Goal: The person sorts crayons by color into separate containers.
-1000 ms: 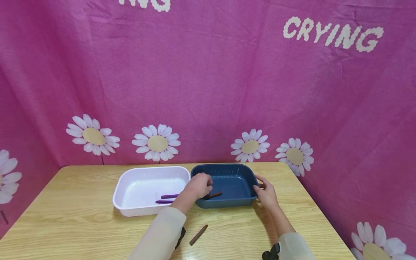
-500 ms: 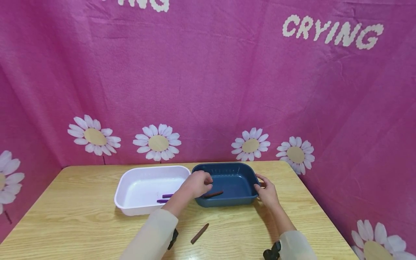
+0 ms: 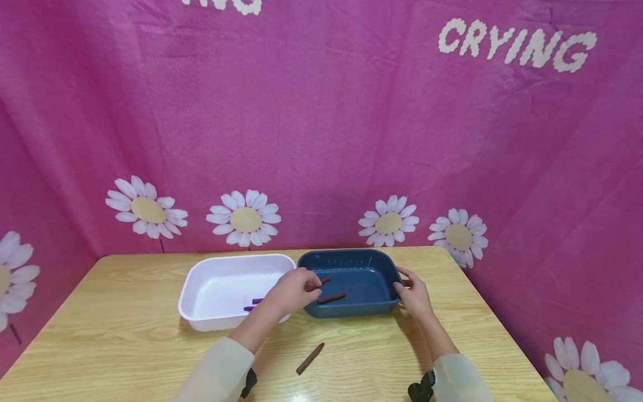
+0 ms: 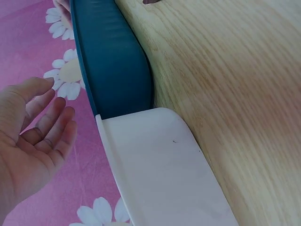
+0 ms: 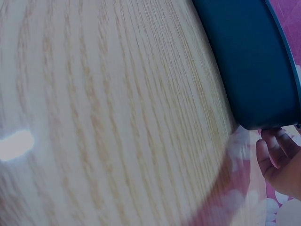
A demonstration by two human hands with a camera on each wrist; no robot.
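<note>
The wooden table has a visible grain, and everything else sits around the blue tub, a smooth plastic rectangle with rounded corners. Touching its left side is a white tub of the same shape. The left hand hovers over the blue tub's left rim, fingers loose and spread, holding nothing. The right hand is on the blue tub's right end, fingers curled at the rim. Two brown crayons lie inside the blue tub, one half hidden by the left hand. A third brown crayon lies on the table in front of the blue tub. Purple crayons in the white tub are mostly hidden by the left arm.
</note>
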